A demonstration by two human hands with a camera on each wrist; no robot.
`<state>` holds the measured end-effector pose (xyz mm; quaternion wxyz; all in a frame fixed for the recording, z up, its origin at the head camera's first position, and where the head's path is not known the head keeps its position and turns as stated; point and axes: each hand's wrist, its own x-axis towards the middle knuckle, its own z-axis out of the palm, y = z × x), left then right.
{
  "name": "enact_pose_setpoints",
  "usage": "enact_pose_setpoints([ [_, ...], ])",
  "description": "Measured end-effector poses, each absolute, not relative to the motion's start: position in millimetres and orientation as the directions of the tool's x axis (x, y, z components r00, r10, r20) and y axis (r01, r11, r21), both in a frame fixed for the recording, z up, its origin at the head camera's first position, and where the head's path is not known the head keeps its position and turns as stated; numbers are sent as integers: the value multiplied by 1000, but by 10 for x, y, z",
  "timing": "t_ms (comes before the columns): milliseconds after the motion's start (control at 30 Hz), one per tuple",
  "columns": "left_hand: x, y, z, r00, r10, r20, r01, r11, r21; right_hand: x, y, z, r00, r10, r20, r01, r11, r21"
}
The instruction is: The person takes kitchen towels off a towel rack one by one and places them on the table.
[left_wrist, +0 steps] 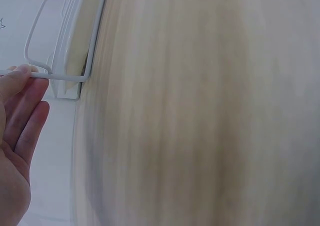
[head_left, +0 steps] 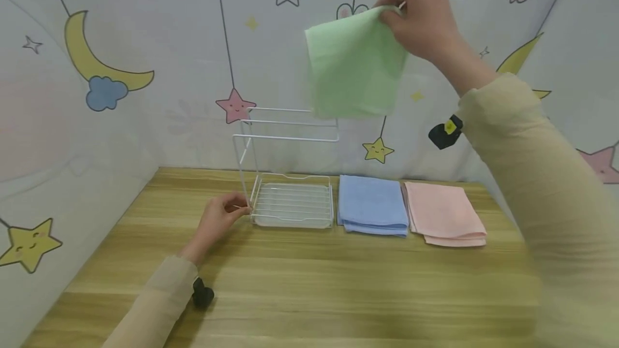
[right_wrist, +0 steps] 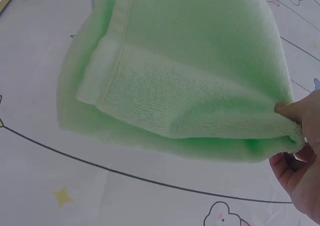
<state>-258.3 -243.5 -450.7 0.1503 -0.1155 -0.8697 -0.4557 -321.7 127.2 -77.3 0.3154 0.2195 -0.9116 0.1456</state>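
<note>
High on the right in the head view, my right hand [head_left: 423,20] pinches a folded light green towel [head_left: 355,69] by its upper corner. The towel hangs down in front of the wall, above the right end of a white wire rack [head_left: 285,137]. In the right wrist view, thumb and fingers grip the edge of the towel [right_wrist: 200,75], whose layers part along one side. My left hand [head_left: 223,218] pinches the rack's lower left front corner, its thumb and fingertips on the thin wire [left_wrist: 65,77] in the left wrist view. The rack stands upright on the table with a pale tray [head_left: 292,223] at its base.
Right of the rack lies a folded blue towel [head_left: 372,203], and beside it a folded pink towel [head_left: 445,211]. The wooden table [head_left: 338,289] meets a wall cloth [head_left: 193,42] printed with stars, moons and clouds behind and at the left.
</note>
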Motion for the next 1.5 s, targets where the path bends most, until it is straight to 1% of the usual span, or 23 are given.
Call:
enact_pose_setpoints([
  [233,-2582,-2421,-4504,-928,69,366,340,558,757,-3085,1727,-884,-743,-208,637,-412,892,-188],
  [333,-2574,-2402,-4499,-928,73,366,342,561,754,-3011,1907,-923,-754,-201,626,-403,893,-199],
  [433,-2562,-2393,-4500,-931,69,359,335,559,759,-2933,2051,-997,-762,-233,604,-408,897,-169],
  [600,-2541,-2405,-4488,-938,61,341,313,569,760,-2824,2206,-1225,-762,-311,568,-440,893,-100],
  [700,-2549,-2417,-4463,-937,66,343,315,583,749,-2766,2252,-1401,-745,-346,570,-474,876,-87],
  [800,-2558,-2444,-4443,-934,58,353,315,601,735,-2719,2256,-1627,-702,-386,599,-534,841,-85],
  [900,-2558,-2464,-4426,-933,58,357,316,610,727,-2667,2249,-1863,-675,-399,620,-584,803,-120],
  [1033,-2550,-2465,-4421,-931,71,359,329,594,734,-2598,2242,-2111,-681,-393,618,-610,771,-182],
  [1167,-2554,-2465,-4436,-931,64,358,328,576,749,-2534,2220,-2292,-691,-421,587,-639,736,-224],
  [1233,-2555,-2464,-4436,-931,59,359,327,571,753,-2488,2204,-2365,-704,-435,561,-646,721,-252],
  [1367,-2570,-2464,-4440,-931,60,361,329,567,755,-2377,2173,-2486,-753,-434,494,-623,712,-324],
  [1500,-2572,-2458,-4443,-931,67,360,333,563,756,-2266,2164,-2602,-782,-443,438,-609,693,-386],
])
